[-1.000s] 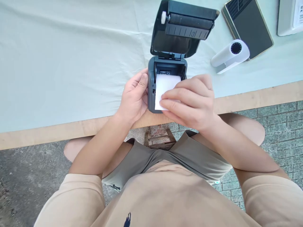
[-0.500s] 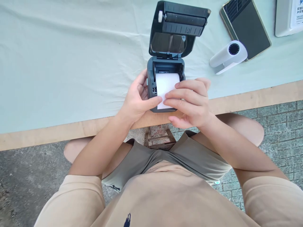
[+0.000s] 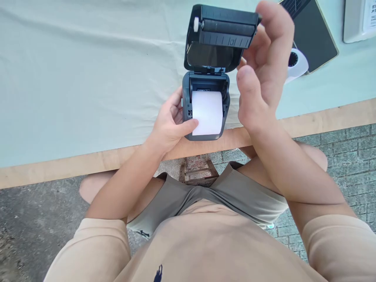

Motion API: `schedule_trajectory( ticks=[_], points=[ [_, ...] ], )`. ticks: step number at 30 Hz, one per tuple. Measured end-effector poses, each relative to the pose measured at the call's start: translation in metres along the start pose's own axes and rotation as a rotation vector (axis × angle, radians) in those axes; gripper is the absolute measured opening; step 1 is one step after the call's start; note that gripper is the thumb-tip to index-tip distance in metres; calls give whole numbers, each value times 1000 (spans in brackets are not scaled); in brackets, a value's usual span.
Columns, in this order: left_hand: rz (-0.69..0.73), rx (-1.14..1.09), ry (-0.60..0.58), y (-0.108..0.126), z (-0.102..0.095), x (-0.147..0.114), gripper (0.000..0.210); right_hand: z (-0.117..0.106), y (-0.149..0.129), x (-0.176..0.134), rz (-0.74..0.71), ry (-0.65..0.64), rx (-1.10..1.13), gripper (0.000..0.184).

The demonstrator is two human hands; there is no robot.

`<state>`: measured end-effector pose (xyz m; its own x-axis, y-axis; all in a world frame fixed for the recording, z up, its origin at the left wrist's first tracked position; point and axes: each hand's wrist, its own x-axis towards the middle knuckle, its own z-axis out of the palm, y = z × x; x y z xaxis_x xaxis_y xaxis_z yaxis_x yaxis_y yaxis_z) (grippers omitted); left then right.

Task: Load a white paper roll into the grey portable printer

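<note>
A small dark label printer (image 3: 185, 102) sits near the table's front edge with its hinged lid (image 3: 216, 58) raised. White paper (image 3: 207, 111) lies inside the body and reaches over its front part. My left hand (image 3: 169, 123) is closed around the printer's left side, its thumb pressing the paper's lower left edge. At the lid's right edge is my right hand (image 3: 266, 66), fingers apart; its fingertips are at or behind the lid and its thumb stands free. Whether those fingertips touch the lid I cannot tell.
Right of my right hand, a white paper roll (image 3: 300, 64) with a black core is partly hidden. Behind it lies a dark flat tablet-like device (image 3: 315, 39). A white box-like object (image 3: 354, 23) is at the far right. The table's wooden edge (image 3: 331, 113) runs in front.
My right hand has left the paper and moved up and right to the lid. My left hand still holds the printer. The lid tilts slightly differently.
</note>
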<state>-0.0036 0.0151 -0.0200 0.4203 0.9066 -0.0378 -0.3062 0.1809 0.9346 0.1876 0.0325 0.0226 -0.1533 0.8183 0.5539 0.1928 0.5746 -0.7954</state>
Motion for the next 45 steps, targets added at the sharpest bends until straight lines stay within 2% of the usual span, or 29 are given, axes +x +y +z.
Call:
schedule_trajectory(
  ticks=[6, 13, 19, 32, 37, 42, 45],
  points=[
    [19, -50, 9, 0, 1, 2, 60, 2, -2, -13, 81, 34, -86, 40],
    [7, -68, -2, 3, 4, 1, 59, 2, -2, -22, 142, -67, -175, 37],
    [-21, -73, 22, 6, 6, -1, 60, 1, -1, -25, 326, -185, -142, 56],
    [-70, -92, 49, 12, 10, -4, 53, 2, 5, -26, 291, -190, -51, 58],
    [-80, -94, 39, 15, 11, -5, 46, 2, 7, -26, 299, -192, -78, 60],
    [-72, -119, 38, 13, 10, -3, 49, 2, 7, -26, 302, -184, -73, 58],
    [-74, -165, 84, 12, 10, -2, 36, 0, 7, -26, 345, -177, -61, 54]
  ],
)
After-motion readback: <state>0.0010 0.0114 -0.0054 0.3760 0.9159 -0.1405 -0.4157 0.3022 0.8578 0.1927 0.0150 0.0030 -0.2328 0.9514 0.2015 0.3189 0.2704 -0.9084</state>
